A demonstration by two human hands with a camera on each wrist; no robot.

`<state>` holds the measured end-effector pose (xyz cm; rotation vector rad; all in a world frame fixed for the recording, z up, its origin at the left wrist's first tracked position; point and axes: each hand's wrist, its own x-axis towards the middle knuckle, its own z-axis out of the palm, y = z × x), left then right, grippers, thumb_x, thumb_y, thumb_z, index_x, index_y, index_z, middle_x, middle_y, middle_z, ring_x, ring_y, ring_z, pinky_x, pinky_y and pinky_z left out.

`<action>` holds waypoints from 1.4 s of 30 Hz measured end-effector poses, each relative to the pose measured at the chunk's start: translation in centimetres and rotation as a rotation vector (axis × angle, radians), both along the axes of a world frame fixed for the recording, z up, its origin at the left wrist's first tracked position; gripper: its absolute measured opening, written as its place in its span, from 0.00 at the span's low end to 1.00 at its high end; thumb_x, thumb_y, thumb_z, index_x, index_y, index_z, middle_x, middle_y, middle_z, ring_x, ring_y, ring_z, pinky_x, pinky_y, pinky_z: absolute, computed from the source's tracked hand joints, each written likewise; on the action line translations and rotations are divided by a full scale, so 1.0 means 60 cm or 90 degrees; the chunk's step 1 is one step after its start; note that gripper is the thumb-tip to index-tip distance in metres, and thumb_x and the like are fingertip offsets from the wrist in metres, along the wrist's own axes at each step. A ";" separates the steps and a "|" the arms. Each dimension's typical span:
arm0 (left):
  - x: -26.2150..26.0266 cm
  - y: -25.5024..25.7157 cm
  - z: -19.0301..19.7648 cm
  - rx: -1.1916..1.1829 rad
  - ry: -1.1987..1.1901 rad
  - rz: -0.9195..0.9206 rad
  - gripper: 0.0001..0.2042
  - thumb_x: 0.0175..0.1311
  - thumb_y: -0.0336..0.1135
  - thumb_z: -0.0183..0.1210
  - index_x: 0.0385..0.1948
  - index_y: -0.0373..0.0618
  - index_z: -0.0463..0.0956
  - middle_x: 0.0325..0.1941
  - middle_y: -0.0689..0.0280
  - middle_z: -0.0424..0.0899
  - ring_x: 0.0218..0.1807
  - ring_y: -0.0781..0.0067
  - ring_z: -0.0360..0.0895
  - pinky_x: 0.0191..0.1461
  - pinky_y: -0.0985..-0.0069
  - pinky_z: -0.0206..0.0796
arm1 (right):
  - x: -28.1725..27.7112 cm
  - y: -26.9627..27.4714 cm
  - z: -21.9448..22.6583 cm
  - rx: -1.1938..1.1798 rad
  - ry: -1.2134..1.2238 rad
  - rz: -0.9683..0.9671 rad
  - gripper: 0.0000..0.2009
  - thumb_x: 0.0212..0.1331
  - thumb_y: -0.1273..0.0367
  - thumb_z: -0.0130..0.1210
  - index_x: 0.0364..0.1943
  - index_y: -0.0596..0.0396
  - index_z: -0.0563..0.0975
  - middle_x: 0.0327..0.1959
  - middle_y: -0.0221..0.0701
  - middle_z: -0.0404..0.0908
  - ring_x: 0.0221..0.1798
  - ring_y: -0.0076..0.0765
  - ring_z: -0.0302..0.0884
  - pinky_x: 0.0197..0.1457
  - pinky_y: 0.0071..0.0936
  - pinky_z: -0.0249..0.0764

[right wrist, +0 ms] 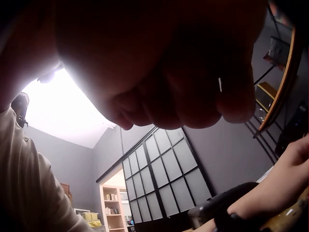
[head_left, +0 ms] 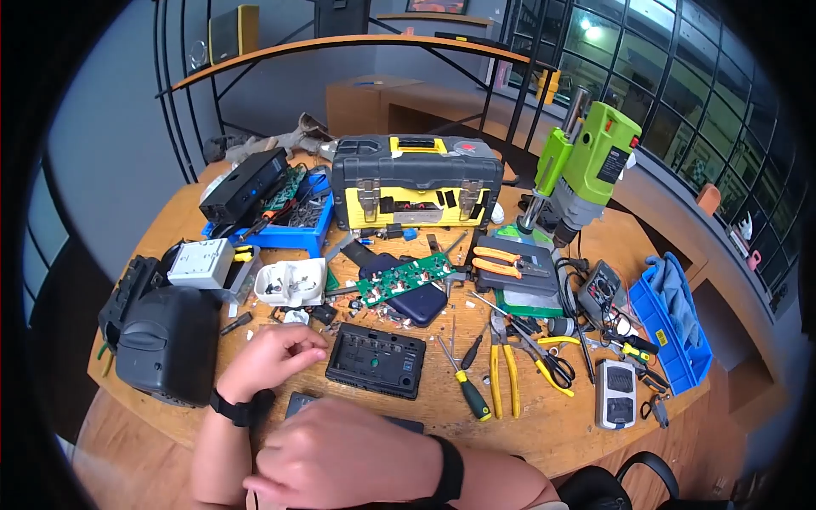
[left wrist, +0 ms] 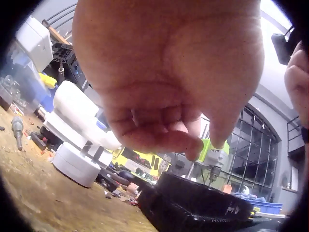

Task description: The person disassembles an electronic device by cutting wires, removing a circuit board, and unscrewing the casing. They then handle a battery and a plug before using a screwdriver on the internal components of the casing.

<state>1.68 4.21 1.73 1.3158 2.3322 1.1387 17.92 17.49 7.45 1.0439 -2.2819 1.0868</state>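
My left hand (head_left: 276, 357) hovers by the left edge of a black plastic casing (head_left: 376, 361), whose open inside with slots faces up. Its fingers curl loosely, and the left wrist view finds nothing in the palm. Closer to me, my right hand (head_left: 340, 459) is raised over the table's front edge and crosses in front of the left forearm. In the right wrist view the fingers (right wrist: 198, 113) of that hand hang loosely bent, with no thing visible in them. A second dark flat piece (head_left: 297, 401) lies partly hidden behind the right hand.
Beyond the casing lie a green circuit board (head_left: 406, 279) and a white tray (head_left: 291, 282). A screwdriver (head_left: 469, 395) and yellow-handled pliers (head_left: 504, 374) lie to the right. A black case (head_left: 167, 344) stands left, a toolbox (head_left: 416, 183) at the back, a green drill press (head_left: 595, 161) behind right.
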 end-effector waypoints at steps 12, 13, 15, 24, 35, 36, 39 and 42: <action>0.003 0.011 -0.014 -0.036 0.102 -0.063 0.28 0.66 0.40 0.69 0.66 0.41 0.73 0.63 0.54 0.77 0.58 0.54 0.79 0.62 0.65 0.72 | -0.043 0.261 0.020 0.012 -0.245 -0.563 0.09 0.65 0.67 0.64 0.39 0.59 0.82 0.30 0.41 0.86 0.35 0.46 0.86 0.40 0.39 0.79; 0.004 0.010 -0.022 -0.018 0.196 -0.081 0.30 0.67 0.42 0.68 0.68 0.39 0.71 0.69 0.51 0.76 0.65 0.49 0.77 0.68 0.62 0.70 | -0.050 0.267 0.006 0.041 -0.282 -0.541 0.08 0.65 0.68 0.63 0.39 0.60 0.82 0.32 0.42 0.87 0.37 0.49 0.86 0.42 0.41 0.79; 0.006 0.010 -0.023 -0.047 0.165 -0.103 0.29 0.67 0.42 0.67 0.68 0.40 0.72 0.72 0.50 0.73 0.70 0.48 0.74 0.72 0.61 0.67 | -0.064 0.272 -0.014 0.057 -0.296 -0.540 0.08 0.65 0.68 0.62 0.40 0.59 0.82 0.33 0.43 0.87 0.38 0.51 0.86 0.43 0.42 0.79; 0.001 -0.003 -0.014 -0.064 0.154 -0.153 0.23 0.60 0.43 0.73 0.55 0.46 0.82 0.70 0.51 0.74 0.68 0.47 0.74 0.70 0.60 0.68 | -0.090 0.312 -0.073 0.114 -0.366 -0.599 0.06 0.62 0.68 0.62 0.36 0.57 0.83 0.33 0.42 0.87 0.39 0.52 0.86 0.45 0.43 0.80; -0.005 -0.026 -0.013 -0.034 0.086 -0.153 0.21 0.59 0.42 0.75 0.52 0.45 0.84 0.67 0.54 0.75 0.64 0.50 0.78 0.65 0.63 0.73 | -0.110 0.289 -0.095 0.220 -0.546 -0.545 0.08 0.60 0.63 0.64 0.36 0.50 0.88 0.32 0.40 0.87 0.37 0.48 0.86 0.43 0.40 0.80; -0.005 -0.028 -0.014 -0.034 0.081 -0.154 0.21 0.59 0.42 0.74 0.52 0.45 0.84 0.67 0.54 0.75 0.65 0.50 0.78 0.66 0.63 0.73 | -0.110 0.287 -0.094 0.218 -0.570 -0.550 0.08 0.61 0.63 0.63 0.37 0.49 0.89 0.31 0.40 0.88 0.36 0.47 0.86 0.43 0.39 0.80; -0.005 -0.029 -0.014 -0.039 0.069 -0.154 0.21 0.60 0.42 0.74 0.53 0.45 0.84 0.68 0.54 0.74 0.65 0.50 0.78 0.66 0.63 0.73 | -0.112 0.283 -0.091 0.190 -0.638 -0.563 0.09 0.61 0.62 0.64 0.38 0.47 0.89 0.29 0.39 0.87 0.34 0.46 0.86 0.42 0.39 0.80; -0.005 -0.029 -0.015 -0.042 0.068 -0.155 0.21 0.61 0.42 0.73 0.53 0.45 0.83 0.68 0.53 0.74 0.65 0.49 0.78 0.66 0.62 0.73 | -0.112 0.283 -0.092 0.204 -0.616 -0.586 0.08 0.60 0.62 0.64 0.37 0.47 0.89 0.28 0.38 0.87 0.32 0.44 0.87 0.41 0.38 0.80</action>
